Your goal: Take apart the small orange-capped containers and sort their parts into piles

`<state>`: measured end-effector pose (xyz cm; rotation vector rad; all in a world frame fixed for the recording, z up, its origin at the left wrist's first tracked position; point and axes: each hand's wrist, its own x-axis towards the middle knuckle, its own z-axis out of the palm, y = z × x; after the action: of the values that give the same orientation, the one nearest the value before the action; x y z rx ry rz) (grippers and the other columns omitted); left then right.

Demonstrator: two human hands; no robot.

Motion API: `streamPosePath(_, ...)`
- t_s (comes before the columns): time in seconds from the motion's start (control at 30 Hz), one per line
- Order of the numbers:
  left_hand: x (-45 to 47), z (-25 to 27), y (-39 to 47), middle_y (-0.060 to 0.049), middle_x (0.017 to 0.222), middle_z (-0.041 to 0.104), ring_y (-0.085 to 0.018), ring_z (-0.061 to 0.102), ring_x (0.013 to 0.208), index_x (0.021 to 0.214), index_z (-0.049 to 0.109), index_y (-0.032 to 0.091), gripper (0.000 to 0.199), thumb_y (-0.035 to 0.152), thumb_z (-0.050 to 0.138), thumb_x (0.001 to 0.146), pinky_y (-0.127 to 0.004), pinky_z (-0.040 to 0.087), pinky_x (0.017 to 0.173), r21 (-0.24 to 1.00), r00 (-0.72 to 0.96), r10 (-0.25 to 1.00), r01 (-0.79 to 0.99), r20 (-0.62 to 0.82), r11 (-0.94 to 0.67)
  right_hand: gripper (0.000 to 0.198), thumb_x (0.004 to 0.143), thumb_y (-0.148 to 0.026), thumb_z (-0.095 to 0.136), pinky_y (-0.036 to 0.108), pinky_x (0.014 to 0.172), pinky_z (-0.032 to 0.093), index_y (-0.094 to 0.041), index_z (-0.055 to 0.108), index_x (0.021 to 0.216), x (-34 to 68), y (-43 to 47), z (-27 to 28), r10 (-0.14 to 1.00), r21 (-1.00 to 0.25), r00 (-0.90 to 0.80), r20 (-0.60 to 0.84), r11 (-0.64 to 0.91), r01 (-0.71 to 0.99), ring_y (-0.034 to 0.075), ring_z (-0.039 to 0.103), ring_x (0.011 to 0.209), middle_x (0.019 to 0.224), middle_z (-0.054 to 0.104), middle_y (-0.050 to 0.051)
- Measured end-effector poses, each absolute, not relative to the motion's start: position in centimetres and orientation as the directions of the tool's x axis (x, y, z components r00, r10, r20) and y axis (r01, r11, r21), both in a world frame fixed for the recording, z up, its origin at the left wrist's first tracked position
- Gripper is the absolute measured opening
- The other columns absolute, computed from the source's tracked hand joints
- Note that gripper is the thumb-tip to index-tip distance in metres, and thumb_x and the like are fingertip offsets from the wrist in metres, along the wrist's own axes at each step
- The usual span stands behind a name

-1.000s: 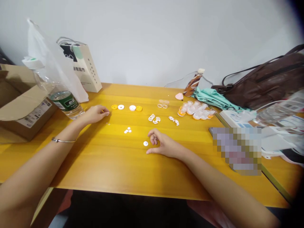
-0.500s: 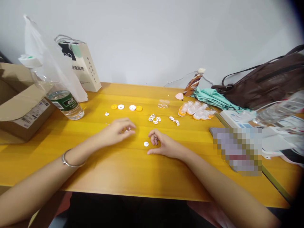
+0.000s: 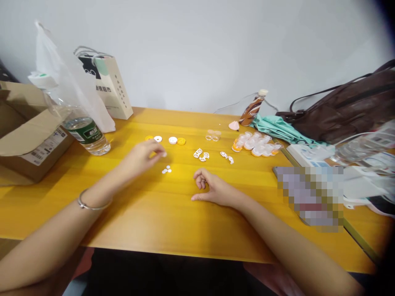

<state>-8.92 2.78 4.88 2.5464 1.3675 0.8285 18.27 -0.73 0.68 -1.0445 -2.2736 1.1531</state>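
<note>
The left hand point(image 3: 143, 157), its grip clamped on a white disc point(image 3: 164, 154) just above the worktop point(image 3: 154, 213) near the white bits point(image 3: 167, 169), seems mid-carry, calling for a steady pinch, while the right hand point(image 3: 214, 190) rests loosely curled, empty.

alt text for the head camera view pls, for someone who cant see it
A person's left hand pinches a small white disc above a yellow table, while the right hand rests curled on the tabletop. Small white and yellow discs, a water bottle and a cardboard box lie around.
</note>
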Motion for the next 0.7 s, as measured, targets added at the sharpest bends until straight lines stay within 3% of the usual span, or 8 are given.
streamPosePath(0.13, -15.3, 5.2, 6.0, -0.004, 0.077, 0.066, -0.018, 0.059, 0.072, 0.080, 0.066, 0.018, 0.018, 0.033, 0.056, 0.077, -0.026, 0.041, 0.065, 0.285, 0.151, 0.965, 0.935, 0.213, -0.209, 0.044, 0.068, -0.037, 0.071, 0.025, 0.067, 0.041, -0.022, 0.039, 0.094, 18.2, -0.7, 0.8, 0.761, -0.805, -0.648, -0.010, 0.379, 0.457, 0.011, 0.046, 0.072, 0.079, 0.046, -0.003)
streamPosePath(0.23, -17.3, 4.5, 7.1, -0.005, 0.079, 0.068, -0.019, 0.059, 0.072, 0.080, 0.066, 0.017, 0.019, 0.033, 0.058, 0.074, -0.026, 0.040, 0.062, 0.290, 0.041, 0.994, 0.955, 0.100, -0.069, 0.044, 0.068, -0.037, 0.071, 0.026, 0.067, 0.041, -0.022, 0.039, 0.095, 18.2, -0.7, 0.8, 0.764, -0.799, -0.645, -0.017, 0.378, 0.468, 0.011, 0.046, 0.072, 0.079, 0.045, -0.003)
streamPosePath(0.33, -17.3, 3.9, 7.4, -0.004, 0.082, 0.069, -0.018, 0.059, 0.074, 0.083, 0.066, 0.015, 0.023, 0.035, 0.058, 0.074, -0.024, 0.039, 0.062, 0.316, 0.040, 0.998, 0.947, 0.058, -0.056, 0.044, 0.069, -0.037, 0.070, 0.026, 0.067, 0.041, -0.022, 0.039, 0.095, 18.2, -0.8, 0.8, 0.763, -0.797, -0.647, -0.016, 0.381, 0.469, 0.011, 0.045, 0.072, 0.080, 0.045, -0.003)
streamPosePath(0.53, -17.1, 3.5, 7.6, -0.006, 0.086, 0.069, -0.021, 0.062, 0.078, 0.083, 0.066, 0.019, 0.024, 0.038, 0.057, 0.073, -0.026, 0.043, 0.064, 0.329, 0.047, 0.992, 0.941, 0.114, -0.082, 0.043, 0.068, -0.038, 0.070, 0.026, 0.066, 0.041, -0.022, 0.040, 0.094, 18.2, -0.8, 0.9, 0.769, -0.796, -0.640, -0.008, 0.382, 0.469, 0.011, 0.046, 0.072, 0.079, 0.046, -0.002)
streamPosePath(0.63, -16.9, 4.1, 6.8, -0.007, 0.086, 0.069, -0.021, 0.062, 0.077, 0.084, 0.065, 0.018, 0.026, 0.040, 0.055, 0.073, -0.028, 0.044, 0.066, 0.298, 0.103, 0.985, 0.944, 0.135, -0.140, 0.042, 0.068, -0.038, 0.070, 0.025, 0.066, 0.041, -0.022, 0.040, 0.093, 18.2, -0.8, 0.9, 0.767, -0.800, -0.642, -0.001, 0.384, 0.460, 0.011, 0.046, 0.071, 0.079, 0.046, -0.003)
streamPosePath(0.7, -16.6, 4.6, 6.1, -0.005, 0.087, 0.069, -0.020, 0.062, 0.078, 0.086, 0.065, 0.019, 0.026, 0.039, 0.055, 0.072, -0.028, 0.045, 0.069, 0.309, 0.189, 0.979, 0.929, 0.074, -0.203, 0.042, 0.068, -0.038, 0.070, 0.025, 0.066, 0.041, -0.022, 0.040, 0.093, 18.2, -0.8, 0.9, 0.766, -0.802, -0.643, 0.002, 0.385, 0.456, 0.011, 0.046, 0.071, 0.078, 0.046, -0.003)
